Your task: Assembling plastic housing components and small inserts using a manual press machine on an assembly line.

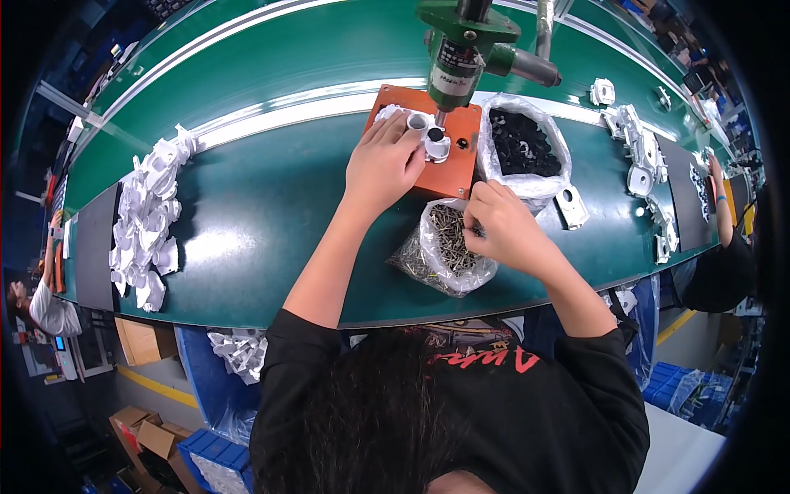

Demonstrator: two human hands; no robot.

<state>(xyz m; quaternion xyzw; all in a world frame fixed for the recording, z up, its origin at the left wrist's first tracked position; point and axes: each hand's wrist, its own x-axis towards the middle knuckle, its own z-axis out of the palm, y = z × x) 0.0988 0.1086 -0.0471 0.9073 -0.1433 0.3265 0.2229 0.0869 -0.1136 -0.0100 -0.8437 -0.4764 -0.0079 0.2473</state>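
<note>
My left hand (pixel 383 160) grips a white plastic part (pixel 436 151) on an orange block (pixel 469 165), its fingers over the part's left side. A round black piece (pixel 435 132) sits on this part, just below the tip of a green machine head (pixel 457 66). My right hand (pixel 506 226) is closed in a pinch at the right rim of a clear bag of small metal screws (pixel 447 230). What its fingertips hold, if anything, is too small to make out. Behind that hand stands a clear bag (pixel 562 165) with small black pieces inside.
White plastic parts (pixel 152 210) lie heaped on the green bench at the left, and more parts (pixel 638 156) at the right. A single white part (pixel 569 207) lies beside the bag of black pieces. Other people (pixel 716 263) work at both ends. Blue bins (pixel 216 461) stand below.
</note>
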